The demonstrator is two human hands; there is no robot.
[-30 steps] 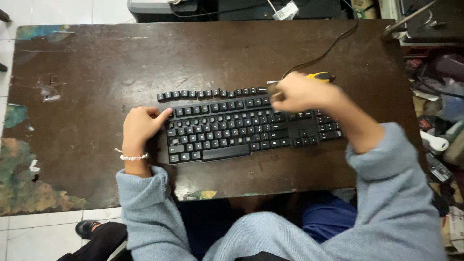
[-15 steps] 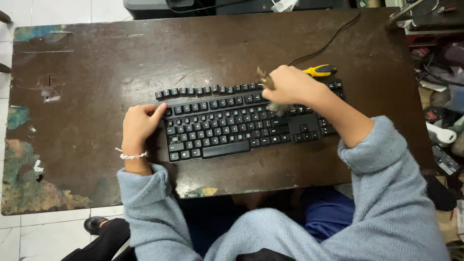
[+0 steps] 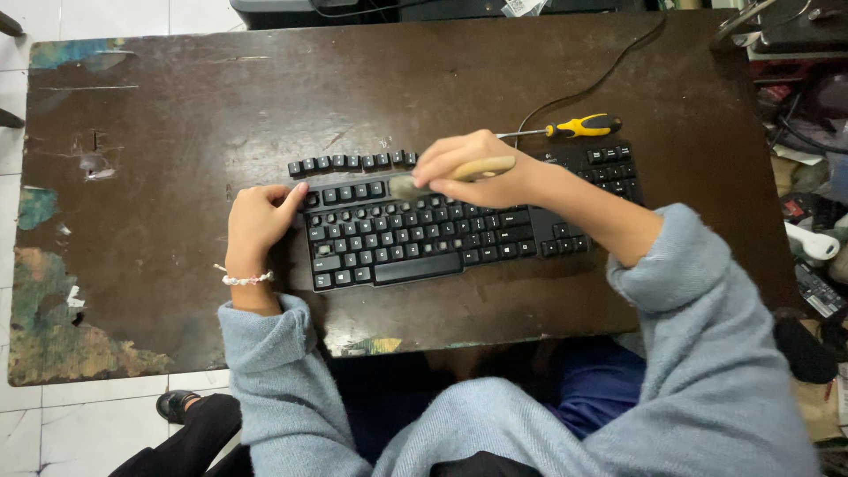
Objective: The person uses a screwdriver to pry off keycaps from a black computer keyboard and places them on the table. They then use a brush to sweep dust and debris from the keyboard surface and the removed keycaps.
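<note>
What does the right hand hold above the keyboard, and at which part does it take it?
The right hand holds a small brush by its pale wooden handle; the bristles point left over the keyboard.

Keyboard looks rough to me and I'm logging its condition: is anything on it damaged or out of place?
Yes. The black computer keyboard lacks its top row of keys: loose black keycaps lie lined up on the worn brown wooden table just behind it, leaving a bare strip there.

Repair workshop: scarred worktable (image 3: pixel 177 132), screwdriver (image 3: pixel 579 127), parts clutter (image 3: pixel 808 177) at side.
</note>
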